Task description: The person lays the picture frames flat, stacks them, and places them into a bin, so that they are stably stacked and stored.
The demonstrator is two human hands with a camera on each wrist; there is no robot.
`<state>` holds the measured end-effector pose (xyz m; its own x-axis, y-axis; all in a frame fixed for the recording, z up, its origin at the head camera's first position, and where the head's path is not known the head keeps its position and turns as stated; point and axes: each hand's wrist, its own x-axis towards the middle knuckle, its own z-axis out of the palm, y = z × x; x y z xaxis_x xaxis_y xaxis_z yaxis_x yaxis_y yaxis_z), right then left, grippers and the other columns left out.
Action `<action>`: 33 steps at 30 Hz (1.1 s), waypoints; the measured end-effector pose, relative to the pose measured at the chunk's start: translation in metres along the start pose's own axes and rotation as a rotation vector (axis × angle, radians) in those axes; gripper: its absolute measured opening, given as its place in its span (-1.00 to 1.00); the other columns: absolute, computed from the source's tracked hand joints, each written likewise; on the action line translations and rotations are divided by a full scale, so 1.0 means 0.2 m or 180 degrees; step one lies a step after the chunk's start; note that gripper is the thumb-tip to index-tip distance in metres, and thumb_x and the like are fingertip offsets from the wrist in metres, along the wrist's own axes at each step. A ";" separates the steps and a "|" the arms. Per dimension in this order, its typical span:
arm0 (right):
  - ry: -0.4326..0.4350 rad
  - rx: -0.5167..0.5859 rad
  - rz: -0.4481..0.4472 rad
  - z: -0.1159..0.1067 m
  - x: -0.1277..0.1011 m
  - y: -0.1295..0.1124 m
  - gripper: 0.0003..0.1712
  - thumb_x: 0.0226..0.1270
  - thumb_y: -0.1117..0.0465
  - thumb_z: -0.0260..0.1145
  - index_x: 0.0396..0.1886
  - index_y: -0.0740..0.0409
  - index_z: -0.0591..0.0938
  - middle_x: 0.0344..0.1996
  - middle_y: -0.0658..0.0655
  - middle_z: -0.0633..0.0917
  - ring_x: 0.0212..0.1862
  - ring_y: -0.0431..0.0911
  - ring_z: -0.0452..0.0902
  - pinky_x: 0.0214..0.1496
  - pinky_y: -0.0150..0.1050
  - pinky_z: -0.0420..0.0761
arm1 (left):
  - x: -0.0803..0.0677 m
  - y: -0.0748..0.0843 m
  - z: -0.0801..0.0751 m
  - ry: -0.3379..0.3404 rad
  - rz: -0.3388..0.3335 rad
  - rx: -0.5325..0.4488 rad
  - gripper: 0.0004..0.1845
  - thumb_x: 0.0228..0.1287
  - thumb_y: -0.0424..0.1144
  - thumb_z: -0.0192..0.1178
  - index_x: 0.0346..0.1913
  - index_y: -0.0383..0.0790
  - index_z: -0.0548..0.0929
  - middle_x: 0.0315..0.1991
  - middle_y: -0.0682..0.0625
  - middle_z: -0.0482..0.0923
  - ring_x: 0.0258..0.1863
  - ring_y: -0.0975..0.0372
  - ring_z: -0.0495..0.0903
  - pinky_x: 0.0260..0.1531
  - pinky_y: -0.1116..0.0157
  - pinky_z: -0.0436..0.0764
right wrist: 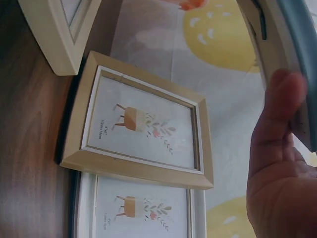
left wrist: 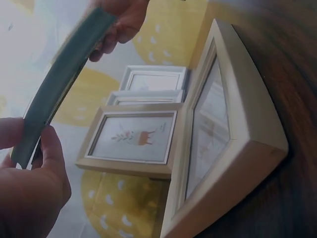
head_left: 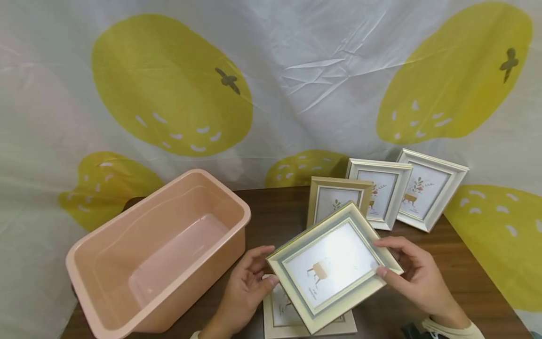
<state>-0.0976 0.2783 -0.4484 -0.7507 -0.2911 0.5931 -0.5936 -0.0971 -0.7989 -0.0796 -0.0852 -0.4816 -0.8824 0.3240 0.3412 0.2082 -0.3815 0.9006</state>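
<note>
A cream picture frame with a blue-grey inner band is held up at a tilt between both hands, glare across its glass. My left hand pinches its left corner; in the left wrist view, thumb and finger lie on either side of the edge. At the opposite corner my right hand grips it, thumb on the front border. Below the held frame, a second cream frame lies face up on the table, partly covered from the head view.
A tan frame and two white frames, one in the middle and one at the right, stand at the back right of the dark wood table. At left is a pink plastic bin. Behind hangs a lemon-print cloth.
</note>
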 end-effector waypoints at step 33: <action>-0.0774 -0.0717 0.0901 0.11 -0.11 0.14 -0.31 0.34 0.53 0.40 0.44 0.26 0.45 0.09 0.17 0.70 -0.61 -0.54 0.40 -0.68 -0.47 0.49 | -0.05 -0.02 -0.07 0.1304 -0.1148 0.0498 -0.42 0.18 -0.52 0.49 0.30 -0.35 0.65 0.29 -0.28 0.58 0.06 0.21 0.71 -0.05 0.38 0.75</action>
<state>-0.0912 0.2607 -0.4865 -0.8188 -0.4946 0.2914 -0.4427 0.2211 -0.8690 -0.0775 -0.0992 -0.4924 -0.9944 0.0358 -0.0997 -0.1043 -0.1661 0.9806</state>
